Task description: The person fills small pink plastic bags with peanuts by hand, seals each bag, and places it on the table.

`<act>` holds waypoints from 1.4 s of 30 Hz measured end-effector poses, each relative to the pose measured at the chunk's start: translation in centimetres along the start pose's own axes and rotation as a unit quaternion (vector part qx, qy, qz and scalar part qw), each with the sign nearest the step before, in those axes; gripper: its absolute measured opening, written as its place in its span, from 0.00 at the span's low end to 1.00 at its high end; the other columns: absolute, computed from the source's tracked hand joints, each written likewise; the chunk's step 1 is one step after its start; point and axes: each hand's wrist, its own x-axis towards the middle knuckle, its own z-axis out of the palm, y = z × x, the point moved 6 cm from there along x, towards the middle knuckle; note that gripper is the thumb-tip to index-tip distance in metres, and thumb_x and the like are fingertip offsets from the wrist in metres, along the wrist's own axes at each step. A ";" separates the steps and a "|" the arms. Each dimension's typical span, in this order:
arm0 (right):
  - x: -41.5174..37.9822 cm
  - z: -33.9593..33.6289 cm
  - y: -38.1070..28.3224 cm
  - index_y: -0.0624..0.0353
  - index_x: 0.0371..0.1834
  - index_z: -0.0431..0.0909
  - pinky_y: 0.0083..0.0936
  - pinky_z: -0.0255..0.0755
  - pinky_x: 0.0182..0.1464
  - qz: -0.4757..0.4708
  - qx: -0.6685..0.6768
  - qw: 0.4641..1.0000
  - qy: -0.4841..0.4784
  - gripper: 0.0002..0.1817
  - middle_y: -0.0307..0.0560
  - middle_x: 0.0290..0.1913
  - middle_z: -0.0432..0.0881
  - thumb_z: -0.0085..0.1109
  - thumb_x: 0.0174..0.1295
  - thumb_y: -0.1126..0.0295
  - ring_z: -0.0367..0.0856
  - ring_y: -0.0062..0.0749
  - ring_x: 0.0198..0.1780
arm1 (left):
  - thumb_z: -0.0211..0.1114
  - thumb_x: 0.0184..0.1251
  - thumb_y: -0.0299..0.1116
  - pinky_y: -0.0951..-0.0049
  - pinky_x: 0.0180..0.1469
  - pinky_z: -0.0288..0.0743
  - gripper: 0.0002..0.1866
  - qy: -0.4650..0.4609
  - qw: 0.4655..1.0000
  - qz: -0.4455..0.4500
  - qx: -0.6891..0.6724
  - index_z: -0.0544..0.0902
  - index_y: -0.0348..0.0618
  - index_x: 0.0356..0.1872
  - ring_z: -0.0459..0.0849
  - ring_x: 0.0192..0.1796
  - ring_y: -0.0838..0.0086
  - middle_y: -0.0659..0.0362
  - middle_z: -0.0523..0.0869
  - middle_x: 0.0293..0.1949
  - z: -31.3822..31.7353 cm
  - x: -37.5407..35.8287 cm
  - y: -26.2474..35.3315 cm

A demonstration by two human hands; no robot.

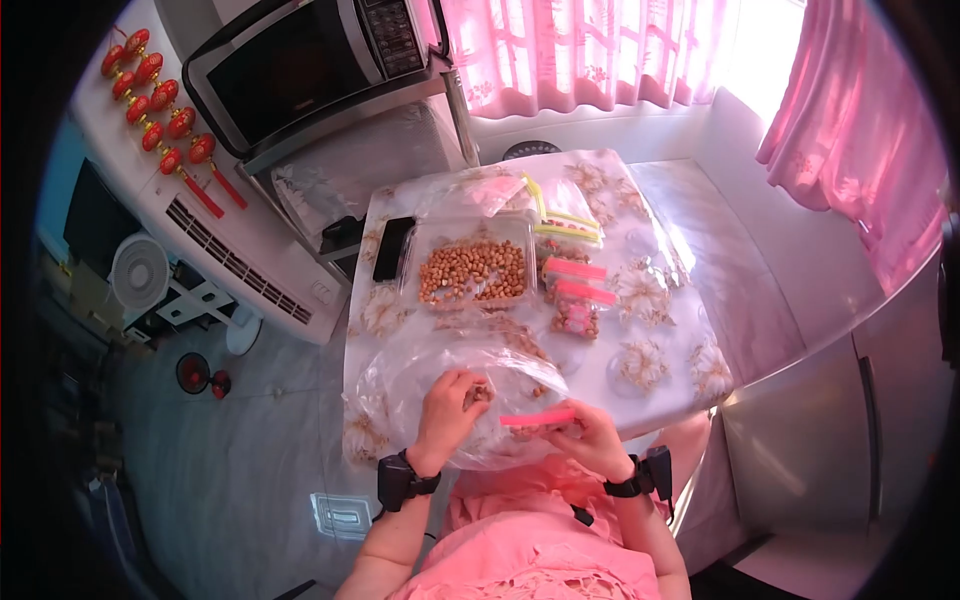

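My left hand is curled around a few small brown nuts, over a large clear plastic bag at the table's near edge. My right hand pinches a small clear zip bag with a pink strip by its right end. This zip bag lies just right of my left hand. More nuts show inside the large bag. Beyond it stands a clear plastic tub with a layer of brown nuts on its bottom.
Filled zip bags with pink strips lie right of the tub. Zip bags with yellow-green strips lie behind them. A black phone rests left of the tub. The flowered tablecloth covers the table. A microwave stands at the back left.
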 end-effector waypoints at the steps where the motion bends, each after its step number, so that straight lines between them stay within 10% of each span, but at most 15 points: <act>1: -0.1 0.0 0.2 0.64 0.47 0.84 0.23 0.79 0.49 0.003 0.003 1.000 -0.001 0.12 0.41 0.40 0.87 0.72 0.61 0.80 0.84 0.20 0.42 | 0.75 0.54 0.21 0.68 0.45 0.85 0.18 -0.004 1.000 0.000 0.015 0.86 0.40 0.49 0.89 0.42 0.65 0.53 0.84 0.45 -0.1 -0.3 0.3; 42: -0.5 0.9 2.3 0.66 0.56 0.79 0.25 0.80 0.60 0.067 0.070 0.995 0.021 0.16 0.42 0.54 0.86 0.68 0.66 0.83 0.84 0.22 0.57 | 0.69 0.62 0.25 0.59 0.45 0.79 0.06 0.017 0.998 0.047 -0.035 0.84 0.39 0.40 0.85 0.41 0.56 0.50 0.84 0.37 1.6 0.3 -0.9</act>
